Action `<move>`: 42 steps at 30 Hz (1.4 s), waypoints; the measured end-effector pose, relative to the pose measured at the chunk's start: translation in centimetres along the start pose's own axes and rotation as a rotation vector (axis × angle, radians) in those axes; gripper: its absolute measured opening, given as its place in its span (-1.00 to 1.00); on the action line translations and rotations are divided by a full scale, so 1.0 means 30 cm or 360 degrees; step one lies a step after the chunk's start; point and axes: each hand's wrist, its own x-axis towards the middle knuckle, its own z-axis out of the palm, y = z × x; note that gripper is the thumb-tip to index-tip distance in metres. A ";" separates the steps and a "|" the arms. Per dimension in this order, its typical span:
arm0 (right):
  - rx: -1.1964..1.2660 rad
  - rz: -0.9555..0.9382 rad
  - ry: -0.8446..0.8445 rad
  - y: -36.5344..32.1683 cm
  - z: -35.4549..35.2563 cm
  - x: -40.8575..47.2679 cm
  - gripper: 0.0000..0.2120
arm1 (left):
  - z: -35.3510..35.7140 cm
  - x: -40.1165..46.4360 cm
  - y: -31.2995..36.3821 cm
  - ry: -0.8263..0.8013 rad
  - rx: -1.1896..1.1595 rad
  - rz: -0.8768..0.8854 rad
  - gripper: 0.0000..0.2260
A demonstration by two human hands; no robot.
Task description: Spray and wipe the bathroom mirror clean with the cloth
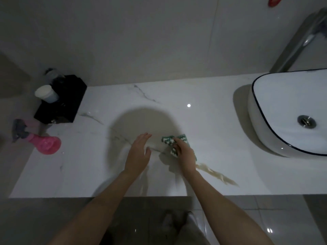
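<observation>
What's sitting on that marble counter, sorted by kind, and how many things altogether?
Spray bottle, pink, lying on its side: 1
Cloth, green and white, gripped by the right hand: 1
Black box: 1
White cup, on the box: 1
Basin, white with dark rim: 1
Total: 5
A dark blurred item behind the box is not counted.

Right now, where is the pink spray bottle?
In the head view, the pink plastic spray bottle lies on its side at the left end of the white marble counter, just in front of the black box.
</observation>
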 end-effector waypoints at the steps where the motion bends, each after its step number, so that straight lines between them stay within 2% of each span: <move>1: 0.0101 0.0016 0.0077 -0.034 -0.019 0.012 -0.70 | -0.025 0.025 0.017 0.0027 0.0002 0.0037 -0.58; 8: 0.0540 -0.0287 0.0400 -0.434 -0.261 0.186 -0.73 | -0.311 0.280 0.287 0.0365 -0.0133 0.0211 -0.61; 11: 0.0581 -0.0471 0.0558 -0.626 -0.382 0.281 -0.73 | -0.477 0.390 0.453 0.0448 -0.0194 0.0222 -0.55; 17: 0.0633 -0.0857 0.1009 -0.971 -0.623 0.415 -0.71 | -0.766 0.577 0.698 0.0747 -0.0232 0.0488 -0.52; 25: 0.0665 -0.1190 0.1366 -1.313 -0.934 0.660 -0.69 | -0.987 0.851 0.955 0.0991 -0.0262 0.0744 -0.56; 30: 0.0570 -0.1443 0.1436 -1.590 -1.069 0.868 -0.67 | -1.133 1.041 1.060 0.1123 -0.0090 0.0908 -0.56; 35: 0.0286 -0.1728 0.1505 -1.856 -1.118 1.047 -0.63 | -1.357 1.197 1.156 0.1361 0.0100 0.1034 -0.58; 39: -0.0068 -0.1901 0.1595 -1.972 -1.104 1.179 -0.58 | -1.508 1.291 1.203 0.1534 0.0142 0.1115 -0.59; 42: -0.0390 -0.1998 0.1764 -1.998 -1.068 1.261 -0.61 | -1.555 1.350 1.195 0.1574 0.0119 0.1181 -0.61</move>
